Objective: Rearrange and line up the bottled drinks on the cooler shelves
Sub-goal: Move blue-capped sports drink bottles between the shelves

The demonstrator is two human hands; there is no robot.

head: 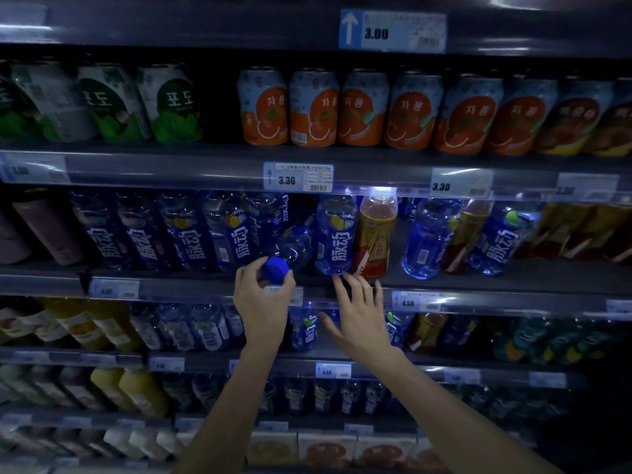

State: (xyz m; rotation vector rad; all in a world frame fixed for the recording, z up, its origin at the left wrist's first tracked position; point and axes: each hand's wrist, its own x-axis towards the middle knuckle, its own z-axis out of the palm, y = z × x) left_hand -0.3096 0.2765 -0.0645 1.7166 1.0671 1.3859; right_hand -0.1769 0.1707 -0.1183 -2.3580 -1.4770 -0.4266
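Note:
A blue drink bottle [290, 246] lies tipped on the middle cooler shelf, its blue cap [275, 268] pointing out at me. My left hand [261, 297] grips it around the cap and neck. To its right an upright blue bottle [335, 234] stands beside an amber tea bottle [376, 234]. My right hand [357, 311] hovers open with fingers spread just below these two, at the shelf's front edge [478, 295]. Several more upright blue bottles [191, 230] line the shelf to the left.
Orange cans [314, 107] and green cans [171, 104] fill the shelf above. Further blue and amber bottles [427, 237] stand to the right. Lower shelves hold more bottles [304, 328] and cartons [326, 448]. Price tags [298, 176] run along the shelf rails.

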